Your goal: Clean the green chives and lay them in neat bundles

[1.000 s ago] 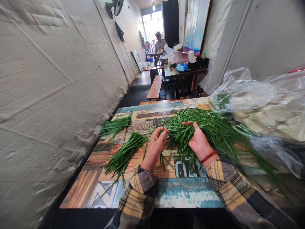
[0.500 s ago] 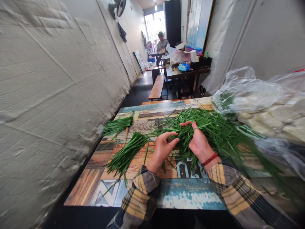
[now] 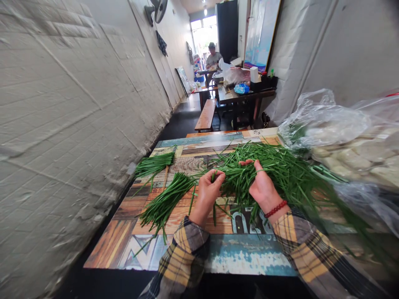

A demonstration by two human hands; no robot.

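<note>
A loose heap of garlic chives spreads over the patterned wooden table. My right hand, wearing a red bead bracelet, curls into the heap's near left side, its thumb up and chives between thumb and fingers. To its left, my left hand is closed in a pinch, with a bit of green chive showing between thumb and fingers. Left of that hand lies a neat bunch of chives, its stalks lined up. A second neat bunch rests farther back, near the table's left edge.
Clear plastic bags with pale contents crowd the table's right side. A thin stick lies between the bunches. White brick wall runs along the left. Beyond are a bench, another cluttered table and a seated person.
My left hand has drawn left, away from the right hand, and its thumb and fingers have closed together. The right hand has barely shifted.
</note>
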